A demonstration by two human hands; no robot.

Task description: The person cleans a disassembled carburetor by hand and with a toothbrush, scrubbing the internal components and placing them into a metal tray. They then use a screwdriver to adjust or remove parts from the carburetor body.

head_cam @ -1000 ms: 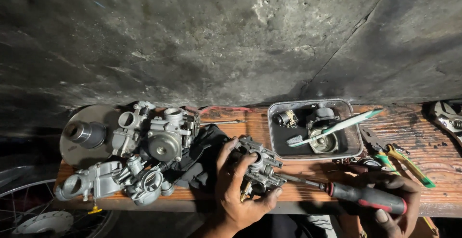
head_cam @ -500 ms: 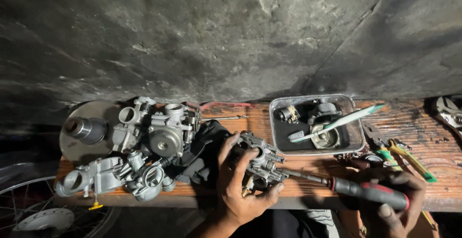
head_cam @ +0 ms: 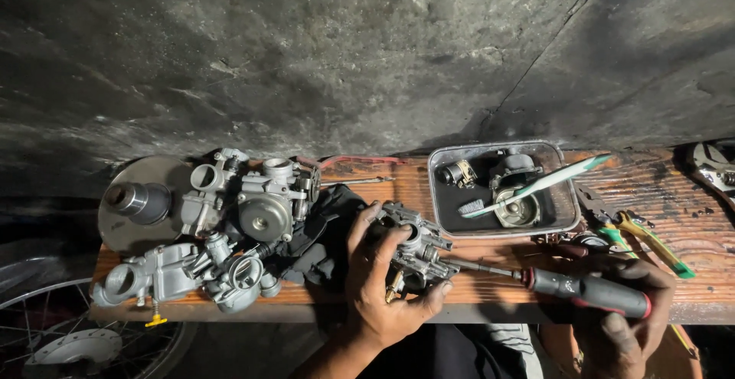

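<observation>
Fingers [head_cam: 366,235] clamped on carburetor [head_cam: 413,249], other hand's on screwdriver [head_cam: 582,291]; metal tray [head_cam: 440,218] with toothbrush [head_cam: 536,186], small parts.

Left hand [head_cam: 379,287] clamped round small carburetor [head_cam: 413,253] at front edge of wooden bench [head_cam: 689,230]. Right hand [head_cam: 624,310] gripping red-and-black screwdriver [head_cam: 566,289], tip against carburetor's right side. Metal tray [head_cam: 563,195] behind, toothbrush [head_cam: 536,186] laid across. More carburetors [head_cam: 245,210] left, beside black cloth [head_cam: 325,230]. Green-handled pliers [head_cam: 639,233] right.
</observation>
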